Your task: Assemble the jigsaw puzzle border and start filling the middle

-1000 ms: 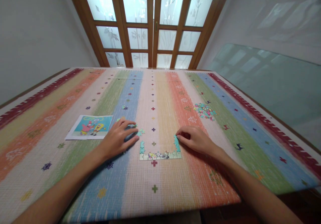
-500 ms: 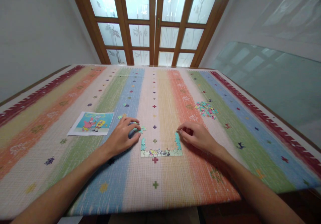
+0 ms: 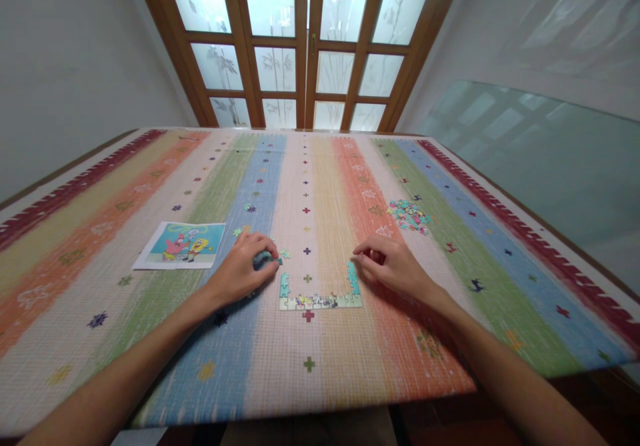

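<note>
Pinching what seems a teal piece in my left hand beside the U-shaped puzzle border on the tablecloth, I could knock its left column askew by dragging low, and whether my right hand holds anything I cannot tell.

On the tablecloth: picture sheet left, joined puzzle pieces centre, piece pile beyond the right hand.

Bright glass doors backlight dim walls.

Heaped puzzle pieces, individually indistinct
</note>
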Tool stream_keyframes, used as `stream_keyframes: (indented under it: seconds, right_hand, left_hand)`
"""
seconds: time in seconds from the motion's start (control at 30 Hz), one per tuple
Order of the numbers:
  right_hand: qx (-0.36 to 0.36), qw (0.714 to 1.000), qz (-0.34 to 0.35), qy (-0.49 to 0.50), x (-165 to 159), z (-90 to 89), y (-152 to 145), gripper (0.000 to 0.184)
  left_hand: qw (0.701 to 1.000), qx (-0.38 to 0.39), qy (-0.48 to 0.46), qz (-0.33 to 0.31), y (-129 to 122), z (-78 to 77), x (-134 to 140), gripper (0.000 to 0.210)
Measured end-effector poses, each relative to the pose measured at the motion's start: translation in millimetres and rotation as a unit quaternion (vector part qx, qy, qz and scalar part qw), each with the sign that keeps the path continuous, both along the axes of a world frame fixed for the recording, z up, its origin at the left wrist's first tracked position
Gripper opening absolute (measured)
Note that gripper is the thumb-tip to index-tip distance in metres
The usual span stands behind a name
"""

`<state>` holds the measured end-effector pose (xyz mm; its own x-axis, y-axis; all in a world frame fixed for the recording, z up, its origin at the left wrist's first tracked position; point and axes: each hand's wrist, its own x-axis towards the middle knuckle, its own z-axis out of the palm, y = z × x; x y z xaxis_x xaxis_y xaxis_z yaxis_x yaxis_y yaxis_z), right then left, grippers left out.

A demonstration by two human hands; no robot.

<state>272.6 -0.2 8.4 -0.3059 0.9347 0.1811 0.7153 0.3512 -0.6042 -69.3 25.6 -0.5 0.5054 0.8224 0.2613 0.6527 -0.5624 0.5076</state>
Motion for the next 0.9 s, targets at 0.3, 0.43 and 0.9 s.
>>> stream_keyframes:
  seconds: [0.3, 0.43, 0.9]
  right_hand:
    - [-0.013, 0.999, 0.044, 0.021, -12, 2.8, -8, 0.014]
    - [-0.036, 0.993, 0.096, 0.058, -25, 7.9, -17, 0.017]
    - [-0.132, 0.964, 0.175, 0.152, -61, 8.5, -37, 0.026]
  left_hand:
    - [0.973, -0.176, -0.151, -0.02, -14, 15.7, 16, 0.024]
    - [0.941, -0.255, -0.213, -0.058, -22, 16.5, 25, 0.025]
    - [0.937, -0.265, -0.208, -0.092, -43, 12.8, 44, 0.02]
